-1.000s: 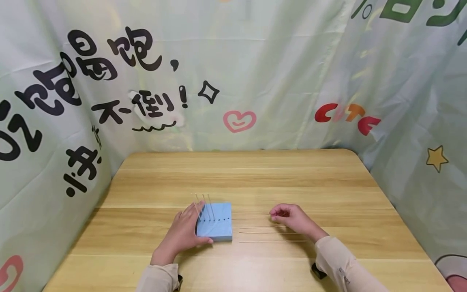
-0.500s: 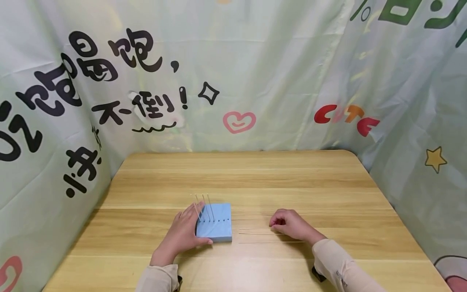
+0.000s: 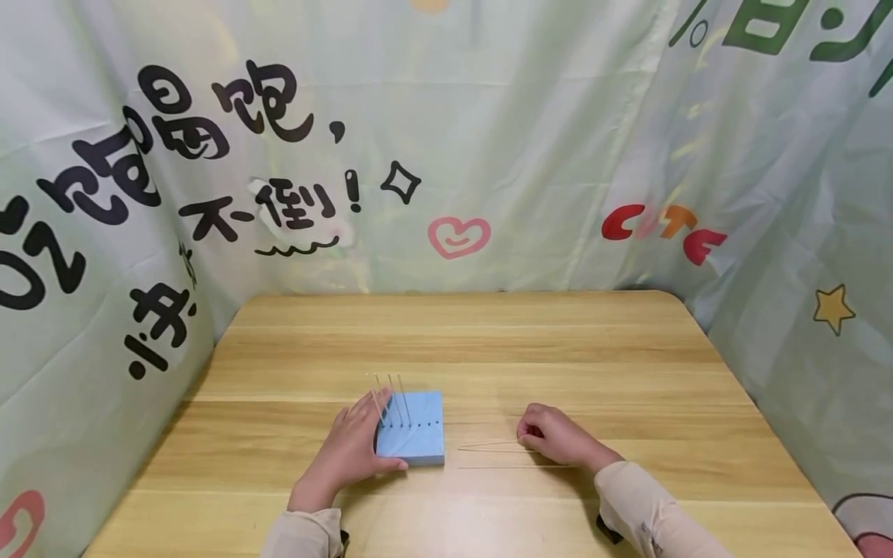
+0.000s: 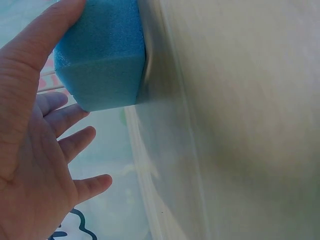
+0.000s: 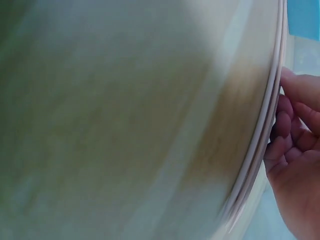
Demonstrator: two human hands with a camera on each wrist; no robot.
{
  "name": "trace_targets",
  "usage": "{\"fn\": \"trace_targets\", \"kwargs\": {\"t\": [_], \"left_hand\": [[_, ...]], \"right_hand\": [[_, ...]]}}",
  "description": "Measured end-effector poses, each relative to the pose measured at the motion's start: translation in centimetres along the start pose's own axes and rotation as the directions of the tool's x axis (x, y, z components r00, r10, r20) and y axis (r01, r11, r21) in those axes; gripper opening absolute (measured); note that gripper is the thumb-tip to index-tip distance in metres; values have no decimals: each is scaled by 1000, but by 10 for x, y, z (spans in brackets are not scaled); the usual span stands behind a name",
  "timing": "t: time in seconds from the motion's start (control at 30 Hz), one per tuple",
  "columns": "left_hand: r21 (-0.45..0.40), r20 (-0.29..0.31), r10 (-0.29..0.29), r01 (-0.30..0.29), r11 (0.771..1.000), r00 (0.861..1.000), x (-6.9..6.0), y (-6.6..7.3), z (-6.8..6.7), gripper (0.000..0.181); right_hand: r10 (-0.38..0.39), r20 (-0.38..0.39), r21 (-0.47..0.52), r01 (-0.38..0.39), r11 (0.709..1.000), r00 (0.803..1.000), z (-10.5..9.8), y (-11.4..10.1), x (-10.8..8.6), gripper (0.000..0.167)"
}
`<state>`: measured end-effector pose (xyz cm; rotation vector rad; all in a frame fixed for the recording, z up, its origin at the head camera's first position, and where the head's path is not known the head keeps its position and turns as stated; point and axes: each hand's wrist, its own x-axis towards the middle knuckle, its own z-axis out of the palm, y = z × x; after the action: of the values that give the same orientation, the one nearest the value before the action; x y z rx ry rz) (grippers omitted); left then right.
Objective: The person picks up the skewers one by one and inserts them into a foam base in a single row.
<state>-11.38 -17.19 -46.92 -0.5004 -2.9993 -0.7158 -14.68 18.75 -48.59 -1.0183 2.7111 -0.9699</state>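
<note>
A blue foam block (image 3: 418,446) lies flat on the table, with a row of small dark holes across its top and several thin sticks (image 3: 405,399) standing in the holes at its left. My left hand (image 3: 352,442) grips the block from the left, thumb at its near edge, fingers spread at its far side. In the left wrist view the thumb presses the block (image 4: 102,60). Right of the block, thin sticks (image 3: 488,467) lie sideways. My right hand (image 3: 558,435) is over them, fingers curled, thumb and index fingertips pinching at one stick. The right wrist view shows the sticks beside the fingertips (image 5: 283,75).
The wooden table (image 3: 488,333) reaches back to a pale printed curtain (image 3: 544,155), which also hangs at both sides. Dark bands show at both sleeve cuffs.
My right hand has moved down toward the near side and its fingers have closed at the sticks. The upper stick now slants and meets another at its left end. My left hand stays on the block.
</note>
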Motion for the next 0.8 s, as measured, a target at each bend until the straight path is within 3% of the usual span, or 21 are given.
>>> {"fn": "trace_targets", "kwargs": {"t": [0.1,0.2,0.4,0.53,0.67,0.8], "left_hand": [[-2,-3,1,-1,1000,1000,0,1,0,119],[1,-5,2,-2,1000,1000,0,1,0,119],[9,-6,4,-4,1000,1000,0,0,0,119],[9,-5,4,-4,1000,1000,0,1,-1,119],[12,-7,6,-6,1000,1000,-1,1,-1,119],[13,0,4,-4,1000,1000,0,1,0,119]], "right_hand": [[-3,-32,-36,2,999,999,2,-1,0,17],[51,-65,-1,-51,999,997,1,-3,1,15],[189,-96,202,-167,965,977,-8,-13,4,8],[230,-155,296,-177,939,961,-17,-19,8,9],[178,-219,349,-93,932,959,-24,-27,15,17],[104,-277,384,11,923,955,-29,-38,22,13]]}}
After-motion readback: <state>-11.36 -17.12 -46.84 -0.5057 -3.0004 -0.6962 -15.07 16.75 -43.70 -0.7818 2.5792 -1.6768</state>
